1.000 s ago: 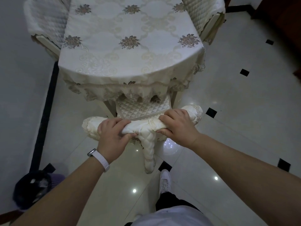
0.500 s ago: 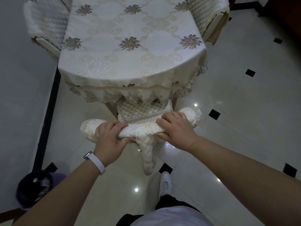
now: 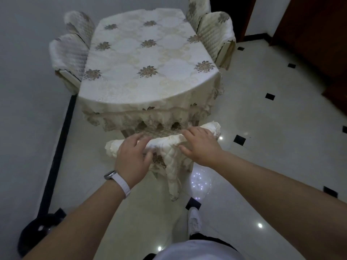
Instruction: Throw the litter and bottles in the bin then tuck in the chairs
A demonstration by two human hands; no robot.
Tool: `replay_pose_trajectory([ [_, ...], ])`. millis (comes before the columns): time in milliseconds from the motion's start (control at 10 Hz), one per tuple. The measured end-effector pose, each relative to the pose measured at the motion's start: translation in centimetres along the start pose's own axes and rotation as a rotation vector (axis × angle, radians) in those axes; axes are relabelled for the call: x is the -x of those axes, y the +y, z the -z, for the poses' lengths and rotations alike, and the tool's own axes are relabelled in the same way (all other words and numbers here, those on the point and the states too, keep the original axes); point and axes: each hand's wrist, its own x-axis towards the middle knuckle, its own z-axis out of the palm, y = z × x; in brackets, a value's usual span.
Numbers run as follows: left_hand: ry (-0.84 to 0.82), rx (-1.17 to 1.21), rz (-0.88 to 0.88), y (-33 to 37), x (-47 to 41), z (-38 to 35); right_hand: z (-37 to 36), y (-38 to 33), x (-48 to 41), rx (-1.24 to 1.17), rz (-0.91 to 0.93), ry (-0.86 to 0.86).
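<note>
Logging progress: the tabletop (image 3: 142, 59) shows no litter or bottles that I can see. The dark bin (image 3: 37, 233) stands on the floor at 7 o'clock from the table, its contents too dim to make out.

Item, left chairs (image 3: 69, 53): two at 9 o'clock, close against the cloth.

Item, right chairs (image 3: 216, 36): two at 3 o'clock, likewise close in.

Item, near chair (image 3: 165, 145): at 6 o'clock, seat hidden under the lace hem, padded top rail just outside the edge. I judge it tucked and the task all but finished.

Item, left hand (image 3: 134, 154): fingers (image 3: 142, 138) straight and spread over the rail's 9 o'clock half, clamping nothing.

Item, right hand (image 3: 201, 147): fingers apart and loose over the 3 o'clock half, thumb on the near side. Whether either palm presses the rail I cannot tell.
</note>
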Motion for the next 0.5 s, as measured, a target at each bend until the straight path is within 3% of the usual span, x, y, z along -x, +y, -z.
replay_pose_trajectory([
  [500, 0.191, -0.109, -0.276, 2.1, 12.2, 10.9, 10.0, -11.4, 14.8, 0.158, 0.037, 0.375],
])
